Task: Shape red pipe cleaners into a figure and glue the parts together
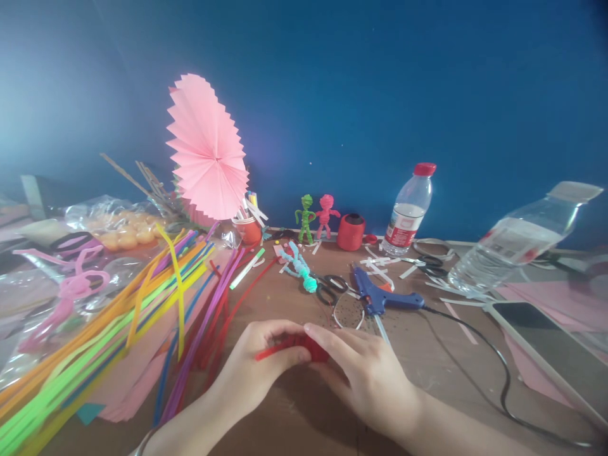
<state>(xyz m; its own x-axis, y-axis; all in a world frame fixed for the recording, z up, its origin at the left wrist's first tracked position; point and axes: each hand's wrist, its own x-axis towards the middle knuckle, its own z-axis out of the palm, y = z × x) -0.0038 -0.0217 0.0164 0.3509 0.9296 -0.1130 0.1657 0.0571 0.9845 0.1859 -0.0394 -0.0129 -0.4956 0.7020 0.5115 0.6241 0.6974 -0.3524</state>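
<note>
Both hands meet low in the middle of the head view, around a red pipe cleaner. My left hand pinches it between thumb and fingers, and one straight end sticks out to the left. My right hand closes over the other side, where a bunched red part shows between the hands. Most of that part is hidden by the fingers. Just beyond the hands lies a light-blue pipe-cleaner figure. Farther back, a green figure and a pink figure stand upright by the wall.
Pipe cleaners in many colours spread across the left. Black-handled scissors and a blue glue gun with a trailing cord lie ahead. Two water bottles, a phone-like slab and a pink paper fan stand or lie around.
</note>
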